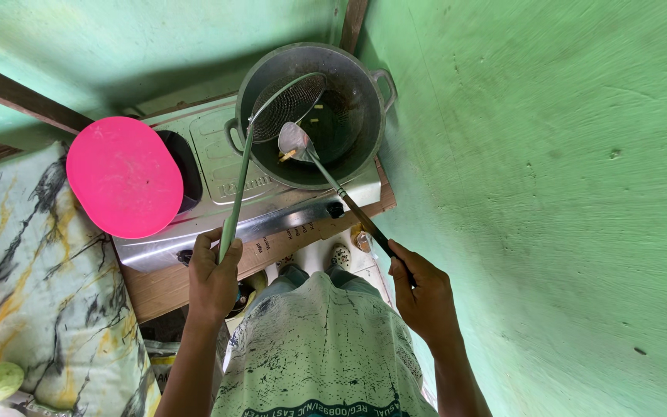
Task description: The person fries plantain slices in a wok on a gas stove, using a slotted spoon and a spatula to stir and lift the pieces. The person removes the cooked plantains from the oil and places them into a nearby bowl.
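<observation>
Fingers of the left hand (211,278) wrap one green-handled mesh skimmer (291,104); fingers of the right hand (424,297) clamp one black-handled metal spoon (296,141). Both tools reach into one dark two-handled pot (364,131) on a steel stove (218,154). One pink lid (123,176) covers the other burner. Green walls surround; the pot's contents are hard to make out.

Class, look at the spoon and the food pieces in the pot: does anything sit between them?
Nothing visible does. The spoon, held by the right hand, is already at one piece in the pot. The mesh strainer, held by the left hand, lies beside it.
</observation>
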